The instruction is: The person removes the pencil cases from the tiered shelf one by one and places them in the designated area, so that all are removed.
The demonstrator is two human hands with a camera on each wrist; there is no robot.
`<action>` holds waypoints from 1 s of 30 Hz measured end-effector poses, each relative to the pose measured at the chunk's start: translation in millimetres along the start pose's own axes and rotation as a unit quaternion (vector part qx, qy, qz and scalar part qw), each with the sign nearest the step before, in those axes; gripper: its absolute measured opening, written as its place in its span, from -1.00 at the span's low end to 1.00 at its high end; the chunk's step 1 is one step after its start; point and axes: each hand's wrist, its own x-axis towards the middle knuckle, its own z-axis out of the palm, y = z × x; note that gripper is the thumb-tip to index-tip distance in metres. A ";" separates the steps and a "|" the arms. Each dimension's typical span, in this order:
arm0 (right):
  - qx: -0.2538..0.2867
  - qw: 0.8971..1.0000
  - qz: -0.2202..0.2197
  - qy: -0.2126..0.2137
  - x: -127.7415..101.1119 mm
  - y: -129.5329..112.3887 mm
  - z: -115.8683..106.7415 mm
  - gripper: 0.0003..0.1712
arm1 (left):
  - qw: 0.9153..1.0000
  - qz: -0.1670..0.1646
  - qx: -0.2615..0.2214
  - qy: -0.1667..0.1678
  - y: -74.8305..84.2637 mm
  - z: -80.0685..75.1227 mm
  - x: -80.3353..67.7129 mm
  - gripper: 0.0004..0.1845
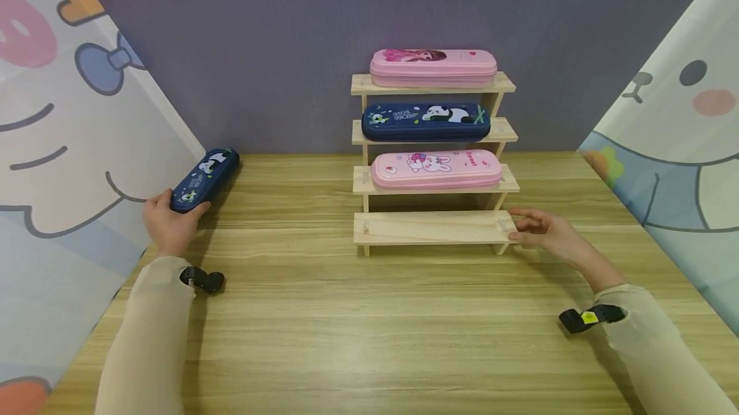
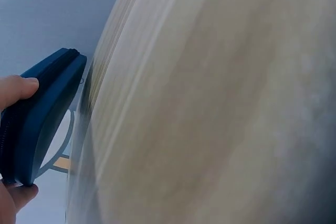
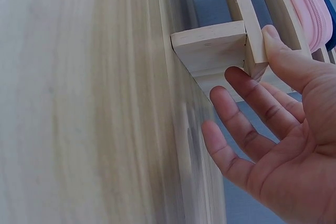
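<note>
Two wrist views are blurred across the table (image 1: pixel 369 338), and the left one cuts off most of the left hand (image 1: pixel 169 222). That hand grips the near end of a dark blue pencil case (image 1: pixel 206 179) lying at the table's left edge. The right hand (image 1: pixel 545 232), fingers relaxed and spread, touches the right end of the wooden rack's (image 1: pixel 433 228) bare bottom shelf. Three more cases (image 1: pixel 436 169) fill the upper shelves.

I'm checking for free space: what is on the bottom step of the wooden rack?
The bottom step of the wooden rack shows bare wood, no case. The right hand touches its right end; the back edge lies shadowed under the step above.
</note>
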 end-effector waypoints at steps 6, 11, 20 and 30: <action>0.010 1.000 0.002 -0.001 -0.1 0.9 -0.4 -0.35 | 0.999 -0.015 0.024 -0.032 -2.1 1.3 3.2 -0.10; 0.005 1.000 0.008 0.000 0.0 1.5 -0.8 -0.34 | 0.997 -0.036 0.023 -0.059 -5.6 2.2 4.9 -0.06; 0.006 1.000 0.003 0.000 0.4 1.8 -0.3 -0.35 | 0.995 -0.053 -0.007 -0.084 -15.5 3.4 2.6 0.01; 0.014 1.000 0.002 -0.005 1.0 0.0 -0.9 -0.35 | 0.994 -0.060 -0.010 -0.095 -14.8 0.9 1.4 0.03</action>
